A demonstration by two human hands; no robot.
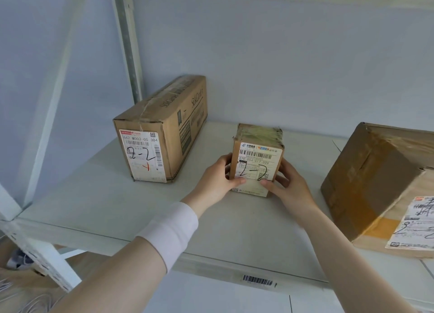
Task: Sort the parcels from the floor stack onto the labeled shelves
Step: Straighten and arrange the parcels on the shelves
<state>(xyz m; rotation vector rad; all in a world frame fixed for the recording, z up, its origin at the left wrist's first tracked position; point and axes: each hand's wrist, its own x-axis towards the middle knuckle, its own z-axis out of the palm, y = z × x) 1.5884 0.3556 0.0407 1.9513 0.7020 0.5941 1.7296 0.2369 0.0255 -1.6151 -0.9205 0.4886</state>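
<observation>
A small brown parcel [257, 157] with a white label marked "2-2" stands on the white shelf [98, 195], near its middle. My left hand [217, 180] grips the parcel's left side, thumb on the front label. My right hand [287, 183] grips its right side, thumb also on the label. The parcel's base touches the shelf board.
A long cardboard box [162, 129] marked "2-2" lies at the left of the shelf. A bigger taped box [375, 186] sits at the right. A barcode sticker [257, 280] is on the shelf's front edge. A white upright post [128, 42] rises behind the long box.
</observation>
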